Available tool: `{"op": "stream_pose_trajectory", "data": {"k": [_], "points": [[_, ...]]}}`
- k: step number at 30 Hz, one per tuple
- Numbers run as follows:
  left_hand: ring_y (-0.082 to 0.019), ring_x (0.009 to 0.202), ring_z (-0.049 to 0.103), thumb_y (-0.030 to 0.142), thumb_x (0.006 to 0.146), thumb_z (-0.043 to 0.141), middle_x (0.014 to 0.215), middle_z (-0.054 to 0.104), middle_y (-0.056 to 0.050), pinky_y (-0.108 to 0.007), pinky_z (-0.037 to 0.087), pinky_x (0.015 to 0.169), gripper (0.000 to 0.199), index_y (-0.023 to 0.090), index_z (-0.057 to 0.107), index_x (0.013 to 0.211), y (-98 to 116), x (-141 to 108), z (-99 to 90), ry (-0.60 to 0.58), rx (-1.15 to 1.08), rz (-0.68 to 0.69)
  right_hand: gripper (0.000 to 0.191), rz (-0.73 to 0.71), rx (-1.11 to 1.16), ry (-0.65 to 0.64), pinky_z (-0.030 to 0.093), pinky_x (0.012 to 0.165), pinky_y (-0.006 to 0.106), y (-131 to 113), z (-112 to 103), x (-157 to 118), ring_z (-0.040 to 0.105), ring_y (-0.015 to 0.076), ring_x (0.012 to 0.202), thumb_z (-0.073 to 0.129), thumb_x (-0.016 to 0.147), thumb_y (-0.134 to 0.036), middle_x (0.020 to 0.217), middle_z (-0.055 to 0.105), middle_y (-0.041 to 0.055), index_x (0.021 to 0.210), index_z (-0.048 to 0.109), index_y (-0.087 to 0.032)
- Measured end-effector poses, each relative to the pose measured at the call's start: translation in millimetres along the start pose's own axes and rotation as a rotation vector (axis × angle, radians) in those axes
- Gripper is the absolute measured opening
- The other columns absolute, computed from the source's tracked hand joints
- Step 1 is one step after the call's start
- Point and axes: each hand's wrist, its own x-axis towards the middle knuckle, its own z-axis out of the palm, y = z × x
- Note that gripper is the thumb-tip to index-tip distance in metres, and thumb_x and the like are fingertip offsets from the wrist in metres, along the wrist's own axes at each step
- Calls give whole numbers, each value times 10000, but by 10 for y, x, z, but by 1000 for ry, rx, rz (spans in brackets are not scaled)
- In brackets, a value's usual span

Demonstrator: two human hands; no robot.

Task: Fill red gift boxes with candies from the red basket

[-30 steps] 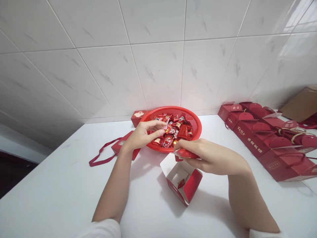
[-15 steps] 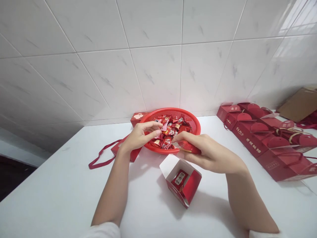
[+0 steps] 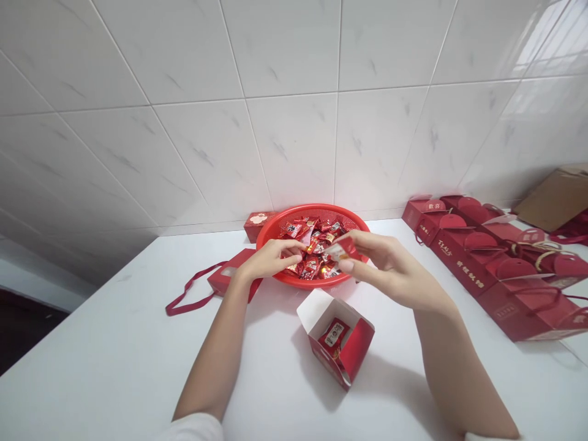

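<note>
A red plastic basket (image 3: 362,222) holds a heap of red-wrapped candies (image 3: 312,263). Over its left side hovers my left hand (image 3: 271,258), fingers loosely curled and thumb a little apart, with nothing visible in them. My right hand (image 3: 390,266) pinches a red-and-white wrapped candy (image 3: 344,250) between thumb and fingers above the basket's right side. In front of the basket stands a small red box (image 3: 361,349), its top open and a white-lined flap folded back. Inside it lies a dark red packet (image 3: 334,334) with a pale label.
Left of the basket lies a red box (image 3: 223,278) with a ribbon handle (image 3: 188,300). Another small red box (image 3: 258,226) sits behind, near the tiled wall (image 3: 294,147). Several dark red gift boxes (image 3: 482,269) line the right, before a brown carton (image 3: 555,196).
My right hand has lifted slightly, and the candy in it now shows its white side. My left hand has shifted a little right and down, its fingers more curled.
</note>
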Motion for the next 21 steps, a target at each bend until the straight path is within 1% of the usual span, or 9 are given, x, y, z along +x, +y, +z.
{"op": "stream_pose_trajectory", "data": {"k": [3, 7, 9, 10, 12, 14, 17, 21], "points": [[-242, 978, 670, 429, 841, 566, 1077, 726, -77, -343, 552, 847, 419, 183, 675, 1161, -25, 19, 20, -38, 19, -10, 184, -25, -46, -97, 466, 749, 293, -9, 14, -12, 563, 161, 798, 623, 907, -350, 867, 634, 18, 1015, 653, -204], [-242, 994, 674, 416, 837, 564, 1080, 730, -83, -338, 547, 862, 414, 172, 671, 1154, -71, 46, 33, -73, 58, -21, 185, 23, -70, -302, 496, 738, 283, -36, 54, -19, 603, 152, 770, 619, 910, -335, 852, 671, 12, 1028, 645, -195], [-242, 1002, 675, 420, 836, 567, 1088, 730, -87, -340, 543, 872, 426, 169, 663, 1167, -94, 57, 33, -90, 65, -23, 185, 43, -80, -393, 512, 731, 280, -39, 73, -17, 639, 159, 798, 601, 919, -315, 891, 699, 19, 1058, 633, -197], [-243, 1006, 674, 425, 835, 569, 1099, 727, -91, -341, 541, 877, 435, 165, 660, 1172, -103, 60, 32, -96, 65, -24, 188, 49, -86, -418, 520, 743, 283, -36, 79, -17, 656, 167, 834, 597, 921, -306, 918, 710, 25, 1072, 630, -198], [-244, 1017, 670, 432, 835, 570, 1124, 719, -96, -338, 536, 882, 448, 161, 656, 1181, -114, 64, 30, -101, 63, -31, 196, 46, -101, -411, 529, 807, 296, -26, 78, -19, 670, 184, 943, 597, 920, -292, 992, 722, 40, 1092, 629, -201], [-244, 1027, 664, 431, 841, 562, 1130, 715, -96, -338, 530, 887, 441, 165, 656, 1180, -121, 66, 32, -101, 63, -44, 200, 31, -115, -357, 525, 879, 313, -18, 60, -27, 662, 193, 1024, 596, 922, -285, 1066, 719, 48, 1103, 634, -209], [-242, 1038, 656, 420, 850, 551, 1119, 714, -99, -348, 517, 914, 434, 164, 653, 1185, -148, 77, 45, -123, 56, -59, 215, 7, -128, -283, 527, 916, 326, -27, 4, -48, 661, 194, 1047, 574, 936, -294, 1119, 710, 48, 1129, 638, -223], [-246, 1038, 655, 381, 811, 604, 1095, 720, -102, -351, 512, 923, 470, 158, 636, 1223, -227, 113, 67, -177, 47, -87, 225, -6, -183, -171, 549, 897, 345, -41, -91, -68, 672, 210, 1030, 563, 940, -331, 1110, 714, 60, 1116, 646, -217]]}}
